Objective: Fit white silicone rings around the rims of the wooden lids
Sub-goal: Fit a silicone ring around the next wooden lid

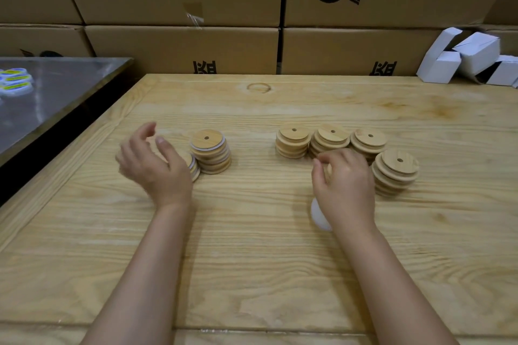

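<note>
Two stacks of wooden lids with white rings stand at the left: a tall stack (210,152) and a low stack (194,168). My left hand (155,161) hovers over the low stack with relaxed fingers, holding nothing. At the right stand several bare-lid stacks, at the back (293,140), (330,139), (367,140) and nearer on the right (395,171). My right hand (344,180) curls down over a pale wooden lid (328,169), mostly hidden under the palm. A pile of white silicone rings (319,217) peeks out beneath my right wrist.
The wooden table (252,246) has a raised border on the left. A metal-topped table (56,87) with labelled white items (15,81) adjoins it at the left. Cardboard boxes (182,47) wall the back. Small white cartons (471,59) lie at the back right.
</note>
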{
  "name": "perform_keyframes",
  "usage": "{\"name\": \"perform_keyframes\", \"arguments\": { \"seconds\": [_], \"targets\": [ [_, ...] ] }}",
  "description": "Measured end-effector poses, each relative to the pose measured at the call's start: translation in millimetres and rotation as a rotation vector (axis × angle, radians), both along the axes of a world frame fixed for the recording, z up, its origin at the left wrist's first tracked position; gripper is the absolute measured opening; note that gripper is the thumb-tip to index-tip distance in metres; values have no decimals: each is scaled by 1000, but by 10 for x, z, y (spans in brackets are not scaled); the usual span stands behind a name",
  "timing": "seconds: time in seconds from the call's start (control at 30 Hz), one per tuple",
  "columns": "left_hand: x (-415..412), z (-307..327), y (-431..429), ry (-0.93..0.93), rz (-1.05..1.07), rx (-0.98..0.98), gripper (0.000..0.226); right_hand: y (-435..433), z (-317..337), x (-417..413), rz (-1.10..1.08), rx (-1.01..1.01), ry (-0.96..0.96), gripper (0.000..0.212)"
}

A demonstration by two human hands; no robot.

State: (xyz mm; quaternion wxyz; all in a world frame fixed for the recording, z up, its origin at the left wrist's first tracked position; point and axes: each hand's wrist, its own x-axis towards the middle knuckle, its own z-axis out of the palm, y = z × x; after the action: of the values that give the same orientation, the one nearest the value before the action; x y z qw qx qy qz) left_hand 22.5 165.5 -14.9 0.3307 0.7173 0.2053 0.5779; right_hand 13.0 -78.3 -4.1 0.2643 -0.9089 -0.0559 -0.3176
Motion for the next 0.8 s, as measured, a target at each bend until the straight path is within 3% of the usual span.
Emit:
{"name": "perform_keyframes", "arguments": {
  "seconds": [0.1,0.2,0.3,0.4,0.53,0.8],
  "targets": [
    [-29,53,-337,-128,-264,286,21,-79,-46,52,-146,-120,143,31],
    [-59,12,-673,46,-628,405,21,-107,-83,73,-199,-213,314,48],
    [-86,-109,-881,452,-893,216,16,-113,-94,80,-215,-213,388,51],
    [-77,-184,-957,656,-989,-44,18,-120,-69,86,-231,-196,410,40],
    [-101,-168,-952,579,-1070,-331,25,-133,-43,96,-219,-131,420,36],
    [-174,-164,-931,548,-1085,-331,30,-138,-61,115,-220,-4,436,32]
  ]
}}
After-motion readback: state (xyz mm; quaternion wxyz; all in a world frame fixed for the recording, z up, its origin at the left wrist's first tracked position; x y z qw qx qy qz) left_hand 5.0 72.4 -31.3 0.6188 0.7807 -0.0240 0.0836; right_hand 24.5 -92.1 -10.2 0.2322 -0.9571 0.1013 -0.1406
